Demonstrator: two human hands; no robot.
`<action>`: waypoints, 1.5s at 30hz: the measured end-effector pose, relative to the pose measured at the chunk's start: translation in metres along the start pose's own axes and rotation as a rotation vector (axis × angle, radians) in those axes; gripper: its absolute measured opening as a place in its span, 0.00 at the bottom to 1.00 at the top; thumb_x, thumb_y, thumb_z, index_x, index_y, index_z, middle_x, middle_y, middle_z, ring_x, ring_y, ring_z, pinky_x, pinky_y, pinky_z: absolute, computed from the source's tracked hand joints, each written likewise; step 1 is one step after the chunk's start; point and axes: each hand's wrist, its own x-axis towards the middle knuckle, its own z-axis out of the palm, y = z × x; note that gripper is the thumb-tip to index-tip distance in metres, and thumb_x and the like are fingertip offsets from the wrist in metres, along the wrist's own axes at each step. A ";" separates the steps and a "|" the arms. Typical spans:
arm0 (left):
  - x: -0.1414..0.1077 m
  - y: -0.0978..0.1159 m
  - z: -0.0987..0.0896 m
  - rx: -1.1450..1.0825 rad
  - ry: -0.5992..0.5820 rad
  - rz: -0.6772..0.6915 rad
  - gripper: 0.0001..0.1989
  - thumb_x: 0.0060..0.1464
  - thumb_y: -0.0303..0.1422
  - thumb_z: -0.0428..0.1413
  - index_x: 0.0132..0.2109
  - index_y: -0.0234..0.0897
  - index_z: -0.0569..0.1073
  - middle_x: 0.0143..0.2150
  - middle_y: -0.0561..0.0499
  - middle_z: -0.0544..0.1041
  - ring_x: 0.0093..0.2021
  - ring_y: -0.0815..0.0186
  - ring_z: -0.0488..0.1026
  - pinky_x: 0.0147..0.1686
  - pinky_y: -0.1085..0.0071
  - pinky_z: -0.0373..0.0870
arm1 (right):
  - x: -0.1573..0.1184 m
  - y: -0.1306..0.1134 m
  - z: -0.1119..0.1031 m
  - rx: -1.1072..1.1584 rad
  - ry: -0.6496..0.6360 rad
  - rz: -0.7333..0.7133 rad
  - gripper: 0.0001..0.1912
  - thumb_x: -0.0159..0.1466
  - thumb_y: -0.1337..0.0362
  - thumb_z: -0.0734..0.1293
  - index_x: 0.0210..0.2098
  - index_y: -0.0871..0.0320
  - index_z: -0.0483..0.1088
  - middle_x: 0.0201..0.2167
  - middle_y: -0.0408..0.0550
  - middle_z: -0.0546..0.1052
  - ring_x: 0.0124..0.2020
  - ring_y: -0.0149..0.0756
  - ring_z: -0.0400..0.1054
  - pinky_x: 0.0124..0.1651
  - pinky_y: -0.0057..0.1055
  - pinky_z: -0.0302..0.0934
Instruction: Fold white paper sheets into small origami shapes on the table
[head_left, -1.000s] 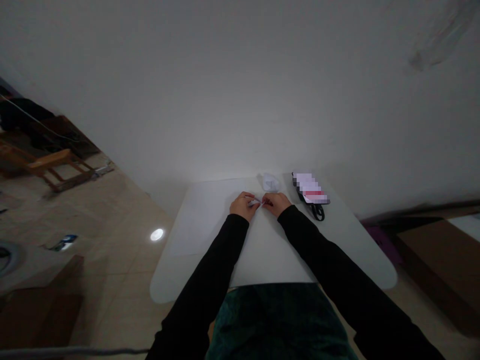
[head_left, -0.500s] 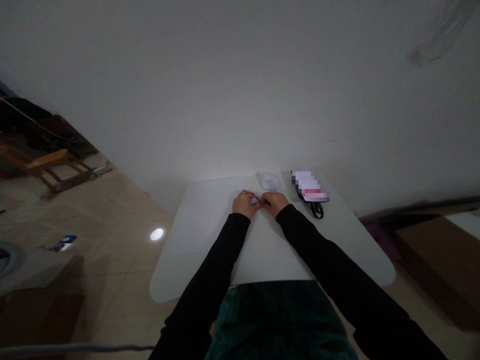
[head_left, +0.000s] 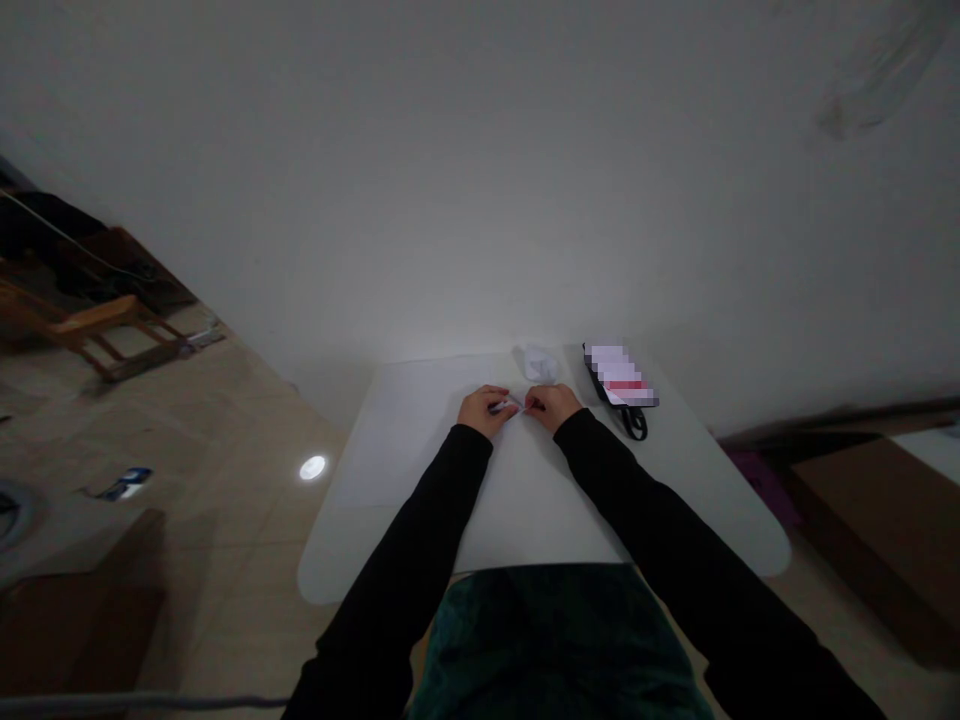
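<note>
Me at a white round-cornered table (head_left: 525, 520), both hands drawn in at the centre, working on one small item: L hand (head_left: 484, 412) and R hand (head_left: 553, 407) nearly meet, fingertips closed in a tight pinch on a small pale strip (head_left: 516, 404) w/ dark red marks toward its R end. Item sits between the hands, just above the tabletop; can't tell if it touches the surface. Too small and dim to ID, and my fingers hide part of it. Step in hand looks like two-handed fine work, w/ neither hand free and little room between them. Just beyond my hands, a crumpled white tissue (head_left: 541, 364) lies near the far edge. To its R, a pixelated packet (head_left: 622, 377) lies w/ a black loop (head_left: 635, 424) at its near end. A pale translucent sheet (head_left: 405, 430) covers the L part of the table. My black sleeves (head_left: 405, 560) run in from the near edge, over a dark green garment (head_left: 555, 640). White wall (head_left: 480, 180) rises behind the table. Beige tile floor (head_left: 232, 430) to the L holds a wooden chair (head_left: 97, 325) and a blue-white scrap (head_left: 124, 485); brown cardboard (head_left: 862, 530) and a purple item (head_left: 765, 475) sit to the R.
</note>
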 end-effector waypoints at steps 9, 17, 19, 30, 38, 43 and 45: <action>-0.003 0.003 0.002 0.049 0.016 0.017 0.06 0.44 0.33 0.60 0.31 0.35 0.75 0.40 0.46 0.75 0.37 0.67 0.73 0.38 0.70 0.72 | -0.001 -0.004 -0.002 -0.029 -0.024 -0.029 0.05 0.53 0.74 0.67 0.29 0.60 0.72 0.28 0.46 0.75 0.29 0.31 0.67 0.33 0.24 0.56; -0.003 0.013 0.008 0.187 0.015 0.011 0.05 0.45 0.32 0.59 0.32 0.38 0.74 0.39 0.50 0.74 0.41 0.66 0.72 0.43 0.70 0.69 | -0.002 -0.005 0.000 -0.063 -0.041 -0.056 0.05 0.55 0.74 0.65 0.29 0.60 0.71 0.30 0.48 0.74 0.31 0.32 0.67 0.34 0.25 0.55; -0.002 0.015 0.010 0.192 0.011 0.012 0.04 0.45 0.31 0.59 0.32 0.38 0.75 0.41 0.49 0.74 0.43 0.65 0.71 0.45 0.69 0.68 | -0.002 -0.005 0.001 -0.068 -0.046 -0.055 0.05 0.55 0.74 0.64 0.28 0.60 0.71 0.30 0.48 0.74 0.32 0.33 0.68 0.35 0.26 0.55; -0.003 0.019 0.005 0.167 -0.033 -0.027 0.06 0.43 0.27 0.58 0.32 0.38 0.76 0.41 0.51 0.76 0.40 0.66 0.73 0.42 0.71 0.70 | -0.009 -0.012 -0.006 -0.081 0.175 -0.088 0.12 0.56 0.61 0.64 0.19 0.59 0.69 0.37 0.52 0.73 0.42 0.40 0.63 0.41 0.33 0.59; -0.002 0.021 0.006 0.110 0.003 0.083 0.06 0.46 0.25 0.54 0.33 0.35 0.75 0.40 0.48 0.75 0.42 0.66 0.72 0.45 0.70 0.69 | 0.004 -0.006 0.002 0.040 0.102 -0.212 0.12 0.51 0.77 0.62 0.33 0.59 0.68 0.33 0.48 0.73 0.40 0.36 0.64 0.45 0.31 0.56; -0.002 0.019 0.007 0.067 0.100 0.009 0.06 0.51 0.30 0.53 0.33 0.35 0.75 0.39 0.47 0.74 0.38 0.67 0.72 0.41 0.70 0.70 | 0.005 -0.003 0.002 0.027 0.069 -0.125 0.09 0.55 0.72 0.65 0.36 0.60 0.68 0.28 0.46 0.73 0.38 0.36 0.65 0.44 0.31 0.54; -0.001 0.020 0.006 0.054 0.096 -0.024 0.06 0.51 0.30 0.53 0.32 0.35 0.75 0.39 0.47 0.75 0.37 0.68 0.72 0.38 0.71 0.70 | 0.005 -0.002 0.000 -0.011 0.058 -0.135 0.07 0.56 0.70 0.66 0.35 0.59 0.69 0.28 0.45 0.73 0.39 0.37 0.64 0.45 0.33 0.51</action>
